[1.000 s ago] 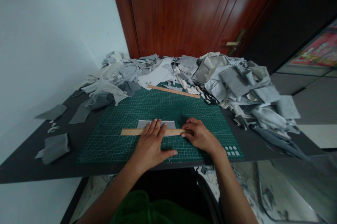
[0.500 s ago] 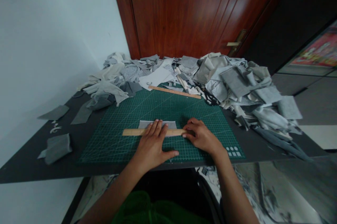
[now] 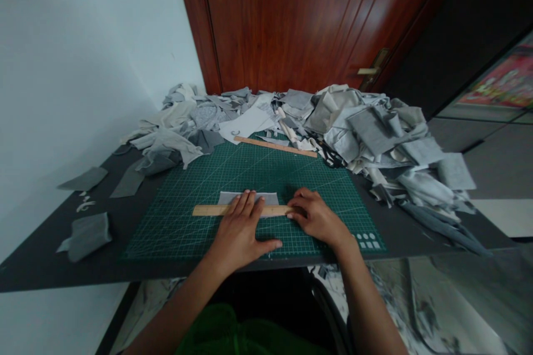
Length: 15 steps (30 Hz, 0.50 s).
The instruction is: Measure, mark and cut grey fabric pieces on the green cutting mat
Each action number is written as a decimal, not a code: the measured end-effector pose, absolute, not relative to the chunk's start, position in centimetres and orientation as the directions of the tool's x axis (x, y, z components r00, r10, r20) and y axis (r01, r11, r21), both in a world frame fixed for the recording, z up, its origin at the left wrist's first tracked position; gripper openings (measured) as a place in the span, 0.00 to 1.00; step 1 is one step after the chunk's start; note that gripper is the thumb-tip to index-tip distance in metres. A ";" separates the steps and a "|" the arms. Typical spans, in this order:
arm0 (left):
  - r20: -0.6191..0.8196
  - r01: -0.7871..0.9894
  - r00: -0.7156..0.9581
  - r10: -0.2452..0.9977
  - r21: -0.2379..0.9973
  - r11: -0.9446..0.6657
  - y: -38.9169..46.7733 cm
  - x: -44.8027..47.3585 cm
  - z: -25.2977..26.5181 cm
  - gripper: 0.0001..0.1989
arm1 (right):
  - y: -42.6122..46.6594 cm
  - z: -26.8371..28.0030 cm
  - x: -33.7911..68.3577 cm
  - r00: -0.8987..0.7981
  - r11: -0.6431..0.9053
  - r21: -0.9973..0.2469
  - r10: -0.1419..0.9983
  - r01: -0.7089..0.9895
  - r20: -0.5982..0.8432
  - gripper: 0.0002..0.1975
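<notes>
A wooden ruler (image 3: 208,210) lies across a small grey fabric piece (image 3: 270,198) on the green cutting mat (image 3: 175,233). My left hand (image 3: 239,227) rests flat over ruler and fabric, fingers stretched forward and thumb out to the right. At the ruler's right end, my right hand (image 3: 313,215) pinches it between thumb and fingers. The fabric's far edge shows beyond the ruler; part of it is hidden under my left hand.
A second wooden ruler (image 3: 275,146) lies at the mat's far side, near black scissors (image 3: 331,156). Heaps of grey and white fabric scraps (image 3: 375,127) line the back of the dark table (image 3: 37,266). A folded grey cloth (image 3: 89,235) sits at the left. Behind stands a wooden door (image 3: 283,21).
</notes>
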<state>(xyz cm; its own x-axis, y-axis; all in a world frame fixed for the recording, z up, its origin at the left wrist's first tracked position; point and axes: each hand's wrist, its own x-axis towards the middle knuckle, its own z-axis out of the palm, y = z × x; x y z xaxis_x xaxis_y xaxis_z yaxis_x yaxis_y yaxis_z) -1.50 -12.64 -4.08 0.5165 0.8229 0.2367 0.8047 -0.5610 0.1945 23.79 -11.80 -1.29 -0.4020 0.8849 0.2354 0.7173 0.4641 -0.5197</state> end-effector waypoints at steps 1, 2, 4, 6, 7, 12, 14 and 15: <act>0.238 0.803 0.518 0.822 0.198 -0.563 -12.6 -1.5 -4.1 0.55 | -11.8 -1.3 23.8 -0.404 0.465 -0.523 0.884 0.714 0.235 0.07; 0.236 0.802 0.519 0.822 0.199 -0.563 -12.6 -1.5 -4.1 0.55 | -11.8 -1.3 23.9 -0.405 0.467 -0.527 0.883 0.710 0.236 0.06; 0.228 0.804 0.520 0.823 0.194 -0.562 -12.6 -1.5 -4.1 0.55 | -11.8 -1.4 23.8 -0.408 0.477 -0.538 0.878 0.695 0.252 0.07; 0.224 0.806 0.520 0.825 0.193 -0.560 -12.6 -1.5 -4.1 0.54 | -11.8 -1.7 23.5 -0.407 0.499 -0.546 0.866 0.673 0.290 0.09; 0.225 0.804 0.520 0.824 0.196 -0.561 -12.6 -1.6 -4.1 0.54 | -11.8 -1.8 23.2 -0.400 0.509 -0.546 0.861 0.666 0.314 0.10; 0.237 0.799 0.519 0.821 0.207 -0.565 -12.6 -1.6 -4.3 0.53 | -11.6 -2.4 20.9 -0.361 0.471 -0.388 0.875 0.792 0.324 0.25; 0.222 0.804 0.520 0.825 0.199 -0.561 -12.6 -1.6 -4.4 0.54 | -11.6 -2.6 20.4 -0.370 0.445 -0.296 0.887 0.845 0.277 0.28; 0.213 0.807 0.521 0.827 0.194 -0.558 -12.6 -1.6 -4.4 0.54 | -11.6 -2.6 20.2 -0.370 0.434 -0.266 0.892 0.861 0.260 0.28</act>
